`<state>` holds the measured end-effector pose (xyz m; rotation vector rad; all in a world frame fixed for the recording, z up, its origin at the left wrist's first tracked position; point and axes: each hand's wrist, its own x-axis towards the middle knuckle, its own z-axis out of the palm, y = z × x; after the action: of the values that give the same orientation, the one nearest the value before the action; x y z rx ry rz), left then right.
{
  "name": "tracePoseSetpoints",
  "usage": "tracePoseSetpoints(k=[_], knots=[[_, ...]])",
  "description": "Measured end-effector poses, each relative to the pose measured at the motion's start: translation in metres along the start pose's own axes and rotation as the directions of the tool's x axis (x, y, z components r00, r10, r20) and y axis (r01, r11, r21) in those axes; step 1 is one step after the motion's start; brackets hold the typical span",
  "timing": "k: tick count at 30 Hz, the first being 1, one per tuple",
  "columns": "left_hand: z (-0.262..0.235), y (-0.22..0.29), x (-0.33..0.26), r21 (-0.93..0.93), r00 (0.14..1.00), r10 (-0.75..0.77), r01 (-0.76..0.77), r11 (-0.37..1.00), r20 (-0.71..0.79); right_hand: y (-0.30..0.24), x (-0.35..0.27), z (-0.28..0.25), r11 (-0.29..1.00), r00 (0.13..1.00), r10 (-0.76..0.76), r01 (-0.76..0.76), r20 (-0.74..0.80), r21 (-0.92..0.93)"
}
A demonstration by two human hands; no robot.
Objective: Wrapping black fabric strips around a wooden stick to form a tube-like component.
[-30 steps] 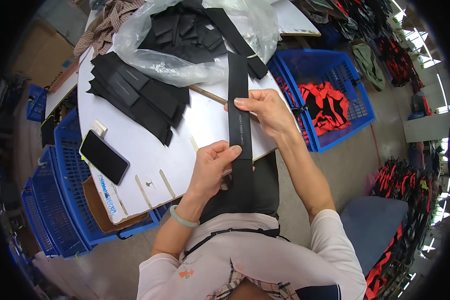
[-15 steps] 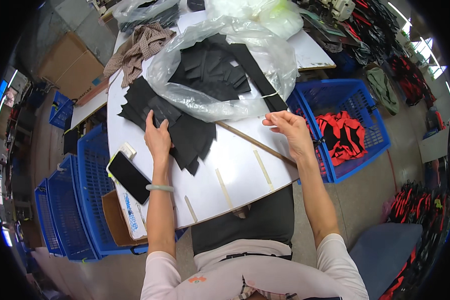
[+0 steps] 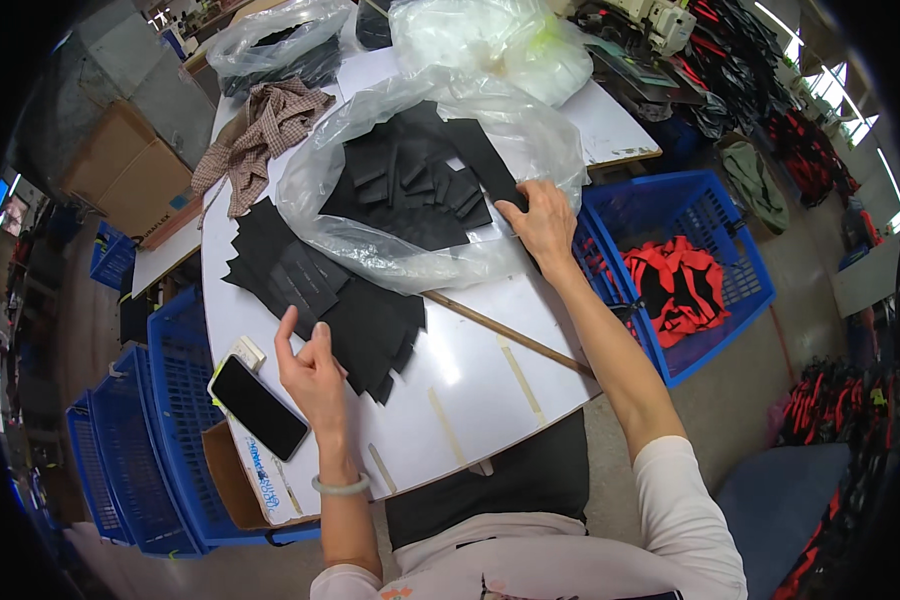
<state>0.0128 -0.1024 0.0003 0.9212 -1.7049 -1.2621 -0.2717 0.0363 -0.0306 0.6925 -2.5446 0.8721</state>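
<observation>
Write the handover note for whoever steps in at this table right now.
Left hand: empty, fingers loosely curled, raised over the near edge of the stack of black fabric pieces.
Right hand: resting on a black strip at the edge of the clear plastic bag.
Smartphone lies left of the left hand.
Done: many pieces stacked on the table.
Left: pieces in the bag.

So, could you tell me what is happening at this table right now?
A person sits at a white table sorting black fabric pieces. The right hand rests on a long black strip lying on an open clear plastic bag that holds more black pieces. The left hand is raised, fingers loosely curled and holding nothing, at the near edge of a stack of black pieces, beside a phone.
</observation>
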Motion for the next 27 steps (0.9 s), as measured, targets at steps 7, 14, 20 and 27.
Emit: tracePoseSetpoints(k=[7,14,20,27], knots=[[0.025,0.008,-0.041,-0.183,0.97,-0.026,0.071,0.981,0.24,-0.001,0.011,0.003,0.998,0.998,0.014,-0.01,0.059,-0.064],[0.056,0.022,-0.033,-0.036,0.842,0.317,-0.335,0.941,0.436,-0.037,0.002,0.029,0.979,0.98,-0.195,0.196,-0.035,0.059],[0.052,0.02,-0.047,-0.068,0.824,0.171,-0.16,0.985,0.54,-0.054,0.003,0.041,1.0,0.998,-0.01,0.011,0.067,-0.009],[0.054,0.009,-0.063,-0.128,0.836,0.012,0.07,0.989,0.548,-0.048,-0.012,0.036,0.982,0.892,-0.18,0.138,0.415,0.131]])
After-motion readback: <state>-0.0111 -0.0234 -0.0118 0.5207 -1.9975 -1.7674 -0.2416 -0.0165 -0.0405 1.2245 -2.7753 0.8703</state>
